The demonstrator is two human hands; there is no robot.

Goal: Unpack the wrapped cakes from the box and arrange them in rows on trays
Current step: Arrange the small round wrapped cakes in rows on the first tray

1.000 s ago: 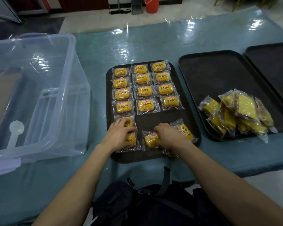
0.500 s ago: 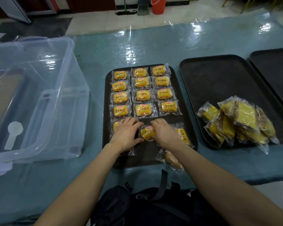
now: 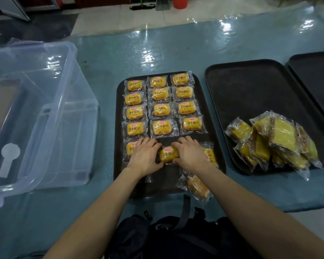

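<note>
Wrapped cake half under left hand

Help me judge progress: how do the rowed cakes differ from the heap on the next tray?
The rowed cakes lie flat in threes; the heaped slices lean on one another. The rowed cakes are rounded with printed labels; the heaped slices are flat-sided, no label visible. Both are yellow, in clear wrappers.
</note>
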